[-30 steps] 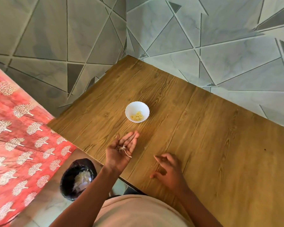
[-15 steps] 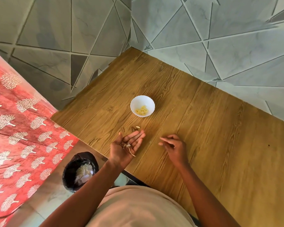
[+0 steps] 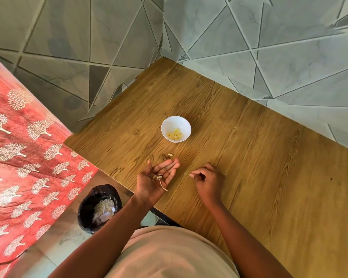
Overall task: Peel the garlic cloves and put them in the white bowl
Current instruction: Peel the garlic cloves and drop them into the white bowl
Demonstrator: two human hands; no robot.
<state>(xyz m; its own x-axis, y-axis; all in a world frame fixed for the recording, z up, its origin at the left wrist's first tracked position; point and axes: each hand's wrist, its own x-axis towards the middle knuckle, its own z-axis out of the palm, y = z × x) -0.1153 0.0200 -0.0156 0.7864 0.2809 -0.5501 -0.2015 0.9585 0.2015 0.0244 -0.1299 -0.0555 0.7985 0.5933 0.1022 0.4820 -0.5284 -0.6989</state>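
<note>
The white bowl [image 3: 176, 128] stands on the wooden table [image 3: 269, 167], toward the far left part of it, and holds a small heap of peeled garlic cloves [image 3: 175, 135], pale yellow, lying against its near inner side. Just nearer than the bowl, a few scraps of garlic skin [image 3: 167, 156] lie on the table, close to the fingertips of the left hand.

The left hand [image 3: 158, 177] is held palm up over the near left edge of the table, its fingers straight and relaxed, pointing toward the bowl. A small tangle of dry peelings [image 3: 158, 178] rests loose in the palm, one thin strand hanging toward the wrist. The right hand [image 3: 208, 180] rests on the table just to the right of the left one, apart from it, palm down, with its fingers curled and the thumb and forefinger drawn together; whether they pinch anything is too small to tell.

On the floor beside the table's near left corner stands a black bin [image 3: 99, 209] with pale scraps inside. A red cloth with a white tree pattern [image 3: 24, 157] fills the left side.
</note>
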